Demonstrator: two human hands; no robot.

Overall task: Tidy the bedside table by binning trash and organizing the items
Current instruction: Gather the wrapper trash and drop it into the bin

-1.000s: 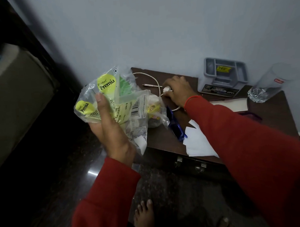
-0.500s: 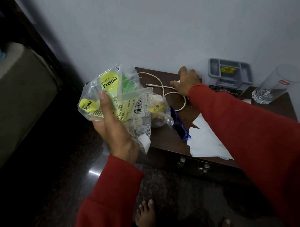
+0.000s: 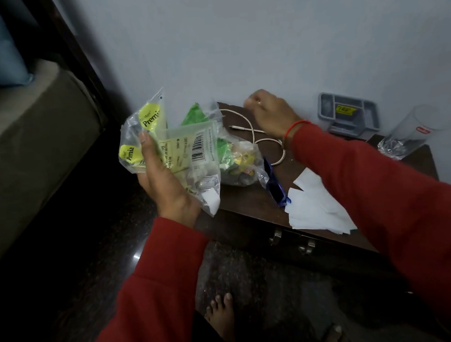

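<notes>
My left hand [image 3: 166,188] is shut on a bunch of clear plastic wrappers [image 3: 193,146] with yellow "Premia" labels, held just off the left edge of the dark wooden bedside table [image 3: 248,200]. My right hand [image 3: 271,115] hovers over the back of the table, curled into a fist above a white cable [image 3: 251,130]; nothing shows inside it. On the table lie a crumpled clear bag with green and yellow scraps [image 3: 242,165], a blue item [image 3: 276,187] and white papers [image 3: 315,208].
A grey organiser tray [image 3: 350,112] leans at the wall at the back. A clear drinking glass [image 3: 409,133] stands at the table's right corner. A bed [image 3: 38,126] is to the left. My bare foot [image 3: 222,316] stands on the dark floor below.
My right hand has left the cable's white end, slid toward the wall and risen into a fist. My left hand keeps the wrappers, nearly still.
</notes>
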